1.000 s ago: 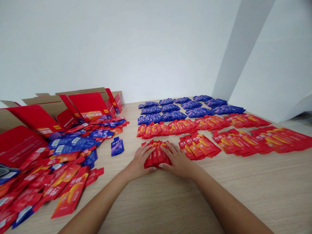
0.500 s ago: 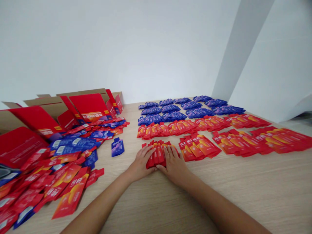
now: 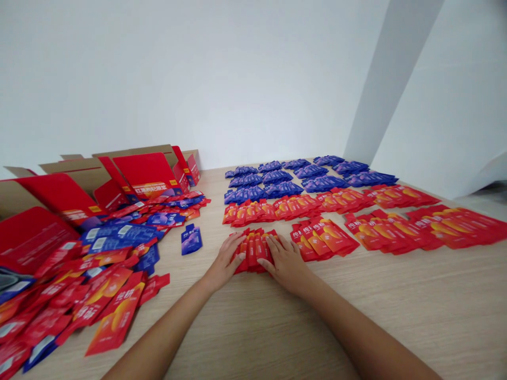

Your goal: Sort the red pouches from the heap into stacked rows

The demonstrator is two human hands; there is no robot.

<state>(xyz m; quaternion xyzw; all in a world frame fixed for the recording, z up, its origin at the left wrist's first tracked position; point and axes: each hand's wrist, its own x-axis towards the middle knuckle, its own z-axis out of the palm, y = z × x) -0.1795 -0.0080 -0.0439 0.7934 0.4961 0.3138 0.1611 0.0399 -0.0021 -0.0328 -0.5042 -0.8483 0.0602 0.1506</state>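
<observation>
An overlapping row of red sachets [image 3: 254, 253] lies on the table in front of me. My left hand [image 3: 226, 259] rests along its left end, fingers stretched out over the edge and the thumb on the nearer part. On the opposite end lies my right hand [image 3: 285, 263], fingers spread across the sachets and the thumb apart from them. Both hands touch the row without lifting it. Right beside my right hand is another fanned group of red sachets [image 3: 322, 238]. A single blue sachet [image 3: 191, 239] lies apart, left of my left hand.
Fanned groups of blue sachets [image 3: 283, 189] stand in rows at the back, with red groups [image 3: 396, 229] nearer and to the right. A loose heap of red and blue sachets [image 3: 106, 285] covers the left. Behind it are opened red cartons [image 3: 144, 171] near the wall.
My thumbs have moved apart from the near edge of the row, uncovering more of it. My left hand has shifted slightly left, and the red sachets are spread a little wider.
</observation>
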